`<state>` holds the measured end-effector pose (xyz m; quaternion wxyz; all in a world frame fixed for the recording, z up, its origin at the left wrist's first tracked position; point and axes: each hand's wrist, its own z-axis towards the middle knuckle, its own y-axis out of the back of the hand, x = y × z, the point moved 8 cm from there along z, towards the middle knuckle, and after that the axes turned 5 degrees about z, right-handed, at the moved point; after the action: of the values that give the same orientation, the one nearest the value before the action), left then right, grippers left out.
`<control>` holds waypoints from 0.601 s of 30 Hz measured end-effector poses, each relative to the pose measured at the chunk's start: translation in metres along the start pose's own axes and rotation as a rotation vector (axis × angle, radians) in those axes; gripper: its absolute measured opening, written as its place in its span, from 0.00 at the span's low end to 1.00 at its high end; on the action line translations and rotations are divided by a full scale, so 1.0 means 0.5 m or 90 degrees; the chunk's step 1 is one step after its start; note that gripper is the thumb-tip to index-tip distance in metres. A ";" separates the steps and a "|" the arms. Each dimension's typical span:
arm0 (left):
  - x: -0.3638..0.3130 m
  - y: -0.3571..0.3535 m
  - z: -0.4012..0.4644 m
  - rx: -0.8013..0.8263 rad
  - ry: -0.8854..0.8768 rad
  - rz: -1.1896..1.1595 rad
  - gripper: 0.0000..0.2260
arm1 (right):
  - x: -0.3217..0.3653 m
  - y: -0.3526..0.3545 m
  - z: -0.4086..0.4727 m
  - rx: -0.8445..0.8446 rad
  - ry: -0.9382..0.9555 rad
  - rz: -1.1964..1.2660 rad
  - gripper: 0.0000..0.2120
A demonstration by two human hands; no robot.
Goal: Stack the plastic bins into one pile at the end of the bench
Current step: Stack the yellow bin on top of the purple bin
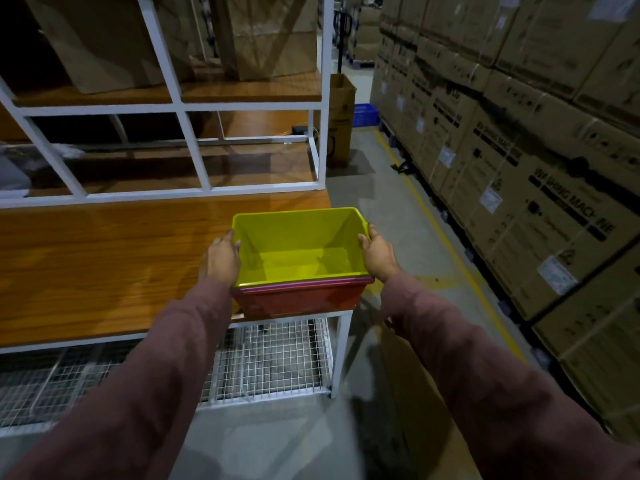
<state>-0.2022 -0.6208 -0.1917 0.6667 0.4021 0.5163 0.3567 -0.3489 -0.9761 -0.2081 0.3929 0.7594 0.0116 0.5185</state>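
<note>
Left hand [221, 256] lay against the left rim of the yellow-green bin [294, 249], thumb hooked over the lip, fingers wrapped down the outer wall; right hand [375, 252] gripped the opposite rim the same way, thumb inside the edge. Both sleeves [485, 358] were a dull, soft-looking maroon cloth. The bin was smooth glossy plastic, rectangular, with walls tapering to a flat bottom, nothing inside. It sat nested in a red bin [298, 299] of the same shape, with a thin purple rim [277, 288] showing between the two, so a third bin lay sandwiched there. The pile stood at the right end of the bench [104, 265], its right side reaching to the bench's corner. Bench top was wood-grain board, warm orange-brown, slightly shiny, on a white square-tube metal frame [341, 355]. Below ran a white wire-mesh shelf [270, 358]. Behind, a white tube rack [173, 109] carried wooden shelves with large brown cartons. Floor [381, 188] was grey concrete with a yellow painted line [436, 230]. To the right stood a wall of stacked cardboard boxes [536, 168] printed with black lettering, white labels stuck on. A blue crate [365, 114] sat far down the aisle.
</note>
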 end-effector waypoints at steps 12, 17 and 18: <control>0.120 0.095 -0.045 0.096 0.035 0.068 0.29 | 0.098 0.021 -0.021 -0.089 0.067 -0.343 0.36; 0.337 0.258 -0.043 0.055 0.017 0.182 0.22 | 0.334 -0.129 -0.063 -0.109 0.200 -0.364 0.38; 0.388 0.297 -0.042 0.045 0.024 0.198 0.21 | 0.392 -0.177 -0.081 -0.101 0.231 -0.364 0.37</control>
<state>-0.1905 -0.3819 -0.1380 0.5788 0.4937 0.4729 0.4446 -0.2560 -0.8079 -0.1031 0.5715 0.5880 0.2530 0.5134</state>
